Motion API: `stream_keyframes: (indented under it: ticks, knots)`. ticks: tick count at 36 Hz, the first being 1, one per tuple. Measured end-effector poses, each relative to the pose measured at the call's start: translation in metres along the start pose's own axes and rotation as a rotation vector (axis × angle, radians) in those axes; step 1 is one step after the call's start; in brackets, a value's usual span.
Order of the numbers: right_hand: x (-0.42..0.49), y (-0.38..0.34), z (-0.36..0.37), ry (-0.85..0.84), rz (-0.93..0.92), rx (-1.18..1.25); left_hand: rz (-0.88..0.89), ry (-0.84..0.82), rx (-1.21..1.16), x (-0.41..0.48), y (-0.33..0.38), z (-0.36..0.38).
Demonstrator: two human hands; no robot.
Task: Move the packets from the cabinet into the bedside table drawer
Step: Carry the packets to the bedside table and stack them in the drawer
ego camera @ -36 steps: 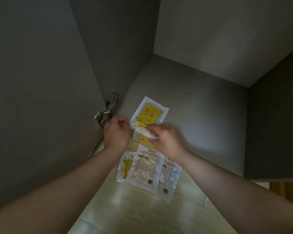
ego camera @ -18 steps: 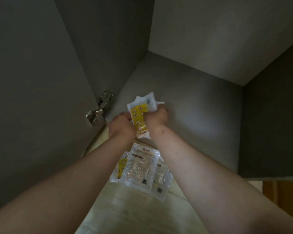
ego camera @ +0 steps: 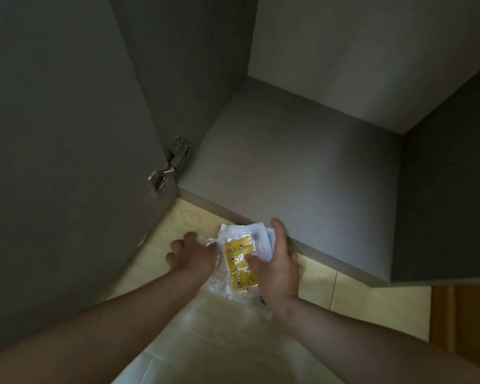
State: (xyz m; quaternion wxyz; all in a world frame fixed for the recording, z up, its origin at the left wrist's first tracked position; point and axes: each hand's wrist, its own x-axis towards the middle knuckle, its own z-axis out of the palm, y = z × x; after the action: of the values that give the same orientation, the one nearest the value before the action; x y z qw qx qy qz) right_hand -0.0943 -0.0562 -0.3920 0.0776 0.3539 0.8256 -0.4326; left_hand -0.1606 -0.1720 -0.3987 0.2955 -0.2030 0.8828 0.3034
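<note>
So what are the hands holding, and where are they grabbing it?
A bunch of packets: the left hand grips its left edge, the right hand its right side.

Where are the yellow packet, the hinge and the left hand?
yellow packet (ego camera: pixel 237 259): head view, on its yellow printed face.
hinge (ego camera: pixel 178 153): head view, on its upper metal part.
left hand (ego camera: pixel 190 257): head view, on the back of the hand.
</note>
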Motion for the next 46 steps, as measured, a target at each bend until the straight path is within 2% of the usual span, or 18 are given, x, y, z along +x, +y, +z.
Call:
stream_keyframes:
  ticks: [2, 5, 11, 20, 24, 28, 35, 42, 46]
  knots:
    - [-0.004, 0.002, 0.0, 0.043, 0.03, -0.181, 0.0, -0.002, -0.027, -0.002, 0.002, 0.002]
    - [-0.008, 0.003, 0.006, 0.083, 0.124, -0.223, -0.003, -0.007, -0.01, -0.003, 0.001, 0.005]
    - [-0.008, -0.015, 0.029, 0.178, 0.269, -0.006, -0.047, -0.057, -0.041, 0.0, 0.002, 0.007]
    - [-0.007, -0.02, 0.036, 0.176, 0.205, 0.448, -0.021, -0.236, -0.326, -0.002, 0.002, 0.001]
    - [-0.006, -0.022, 0.039, 0.18, 0.229, 0.49, -0.005, -0.347, -0.423, -0.001, 0.001, -0.011]
    - [-0.01, -0.027, 0.031, 0.112, 0.255, 0.553, -0.029, -0.487, -0.549, 0.0, -0.005, -0.015]
    - [-0.006, -0.033, 0.013, -0.003, 0.13, 0.585, 0.043, -0.749, -0.79, -0.006, -0.004, -0.04]
    - [0.003, -0.045, 0.0, -0.166, 0.109, 0.834, 0.201, -0.638, -0.794, -0.016, 0.004, -0.054]
    - [0.009, -0.05, -0.009, -0.251, 0.051, 0.845, 0.383, -0.497, -0.708, -0.024, 0.013, -0.058]
